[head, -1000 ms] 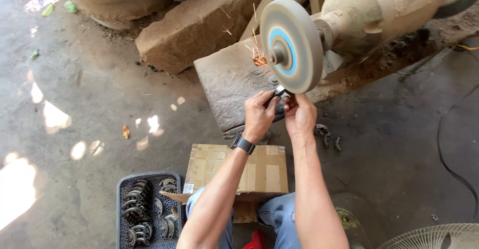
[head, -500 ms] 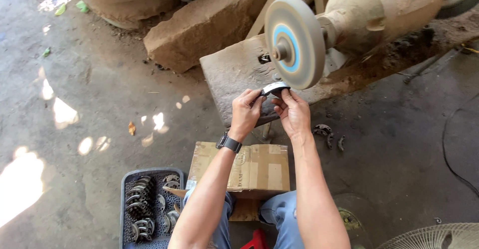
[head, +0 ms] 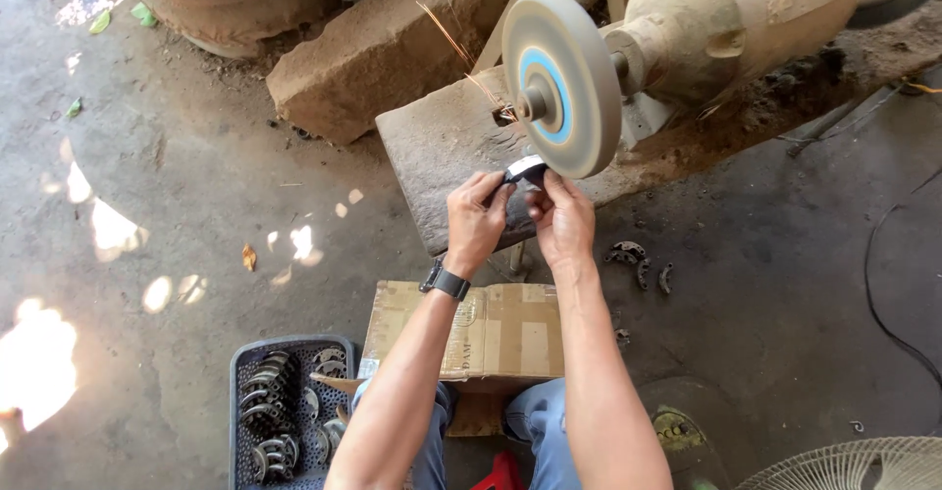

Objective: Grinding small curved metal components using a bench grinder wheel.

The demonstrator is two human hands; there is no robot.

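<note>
My left hand (head: 475,223) and right hand (head: 559,220) both clamp a small curved metal piece (head: 525,168) in a tight grip against the grinding wheel's (head: 561,83) lower rim, sparks (head: 451,44) flying up-left. My fingers hide most of it. Open floor (head: 177,206) lies left.

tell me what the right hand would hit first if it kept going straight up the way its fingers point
Most likely the grinding wheel: the right hand points up at its lower rim, with only the small metal piece in its grip between them. Depth is hard to judge from above.
</note>
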